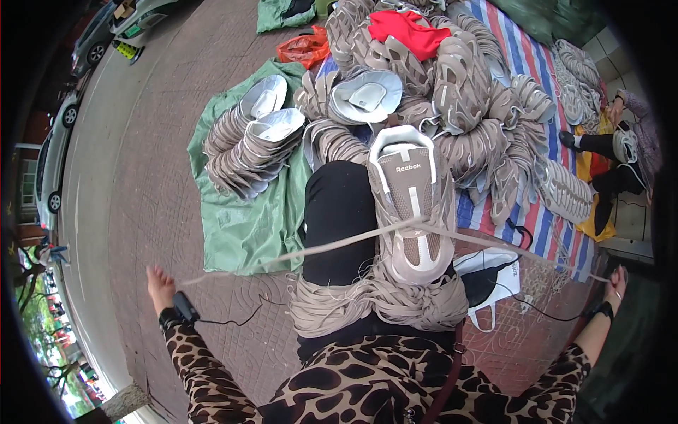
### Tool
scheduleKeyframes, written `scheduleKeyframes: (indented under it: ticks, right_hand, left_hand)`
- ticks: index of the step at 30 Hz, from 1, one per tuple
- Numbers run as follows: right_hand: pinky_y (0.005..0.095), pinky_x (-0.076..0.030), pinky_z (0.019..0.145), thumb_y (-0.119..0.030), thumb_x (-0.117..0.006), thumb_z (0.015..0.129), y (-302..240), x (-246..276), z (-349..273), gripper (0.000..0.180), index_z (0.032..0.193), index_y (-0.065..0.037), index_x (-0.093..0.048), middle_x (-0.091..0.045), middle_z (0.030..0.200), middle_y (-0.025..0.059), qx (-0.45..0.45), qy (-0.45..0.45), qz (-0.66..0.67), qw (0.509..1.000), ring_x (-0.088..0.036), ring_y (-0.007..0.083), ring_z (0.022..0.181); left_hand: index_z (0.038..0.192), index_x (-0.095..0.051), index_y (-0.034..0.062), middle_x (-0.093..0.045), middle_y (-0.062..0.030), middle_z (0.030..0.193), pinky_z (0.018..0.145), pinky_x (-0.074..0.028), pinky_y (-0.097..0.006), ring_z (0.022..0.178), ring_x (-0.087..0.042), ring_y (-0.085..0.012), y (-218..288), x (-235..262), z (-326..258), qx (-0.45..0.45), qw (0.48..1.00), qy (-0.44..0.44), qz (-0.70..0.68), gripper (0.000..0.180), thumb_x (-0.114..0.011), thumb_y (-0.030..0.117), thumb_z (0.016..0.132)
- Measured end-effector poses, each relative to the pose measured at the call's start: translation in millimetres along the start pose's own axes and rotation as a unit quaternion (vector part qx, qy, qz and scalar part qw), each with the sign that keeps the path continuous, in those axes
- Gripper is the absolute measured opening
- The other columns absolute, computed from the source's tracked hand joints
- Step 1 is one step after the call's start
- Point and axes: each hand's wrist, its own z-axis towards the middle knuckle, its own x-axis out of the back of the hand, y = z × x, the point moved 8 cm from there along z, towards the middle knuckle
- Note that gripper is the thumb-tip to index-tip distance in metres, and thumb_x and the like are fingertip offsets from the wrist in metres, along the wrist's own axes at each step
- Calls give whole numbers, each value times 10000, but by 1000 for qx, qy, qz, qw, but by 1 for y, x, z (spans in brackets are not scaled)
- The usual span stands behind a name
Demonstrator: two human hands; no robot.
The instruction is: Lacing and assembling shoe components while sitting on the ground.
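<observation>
A taupe and white shoe upper (pixel 406 187) lies over my thigh, its toe pointing toward me. One pale flat shoelace (pixel 332 245) runs through its front eyelets, both ends drawn far out to the sides. My left hand (pixel 161 286) is closed on one end of the lace, out to the left. Out to the right, my right hand (pixel 616 286) pinches the other end. Thick bundles of beige laces (pixel 332 304) lie across my lap, below the shoe upper. Both wrists wear dark bands with thin cables.
Nested stacks of shoe uppers (pixel 247 155) rest on a green sheet (pixel 240 240) at left. A large heap of uppers (pixel 466 106) covers a striped sheet (pixel 522 35) ahead, a red cloth (pixel 409 33) on top. Another person (pixel 635 141) handles an upper at far right. Parked cars line the left.
</observation>
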Motion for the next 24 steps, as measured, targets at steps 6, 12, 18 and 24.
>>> scheduleKeyframes:
  ticks: [6, 12, 18, 24]
  right_hand:
    - [173, -425, 693, -52, -585, 865, 103, -295, -123, 482, 1324, 24, -458, -592, 1105, 23, 34, -302, -160, 939, -523, 51, 814]
    - [178, -433, 616, -32, -576, 889, 186, -464, -298, 212, 1098, 3, -574, -638, 859, 34, -28, -466, -193, 863, -529, 41, 693]
    - [160, -438, 583, 10, -613, 859, 223, -470, -329, 153, 998, -21, -559, -640, 840, 8, -15, -544, -300, 783, -541, 16, 655]
    - [158, -385, 514, -62, -591, 903, 239, -461, -326, 54, 941, -24, -591, -610, 749, -20, -39, -543, -400, 737, -504, 1, 623]
  left_hand:
    - [1140, -615, 62, -642, 19, 838, 466, -350, -163, 529, -412, -5, -19, -294, -264, -144, 861, -443, 204, 269, -544, 241, 953]
    - [1005, -631, 52, -608, 23, 716, 517, -403, -242, 562, -499, -70, -100, -358, -450, -215, 651, -647, 334, 219, -576, 255, 946]
    - [945, -595, 29, -589, -108, 682, 530, -447, -345, 560, -576, -249, -96, -350, -491, -447, 571, -569, 388, 276, -709, 252, 830]
    - [940, -594, 1, -642, -82, 742, 490, -445, -291, 508, -543, -146, -111, -355, -475, -438, 542, -571, 434, 204, -655, 187, 884]
